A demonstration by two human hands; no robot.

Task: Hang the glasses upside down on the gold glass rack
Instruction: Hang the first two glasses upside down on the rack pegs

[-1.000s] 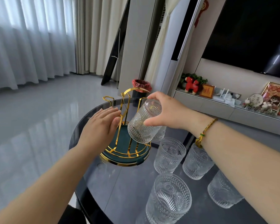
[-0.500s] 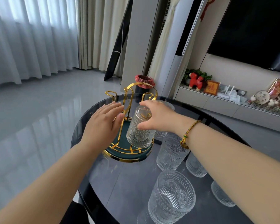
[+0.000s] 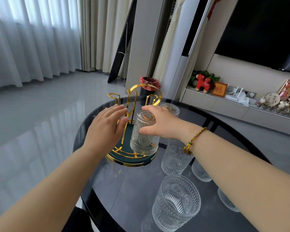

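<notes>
The gold glass rack [image 3: 132, 101] with a dark green base stands at the far left of the round dark glass table [image 3: 132, 190]. An upside-down embossed clear glass [image 3: 143, 139] sits over one of the rack's prongs, its rim close to the base. My right hand [image 3: 159, 121] grips this glass from the top and right side. My left hand [image 3: 107, 126] rests flat against the rack's left side, fingers spread, steadying it. Several upright glasses stand to the right, one nearest me [image 3: 176, 201] and one beside the rack [image 3: 176, 158].
Another glass [image 3: 170, 108] stands behind my right hand near the table's far edge. Two more glasses are partly hidden under my right forearm. A red-lined bin [image 3: 149, 84] sits on the floor beyond the table. A low TV shelf with ornaments runs along the right wall.
My right hand has lowered the upturned glass from a tilted pose above the rack down over a prong, now nearly upright. My left hand stayed on the rack.
</notes>
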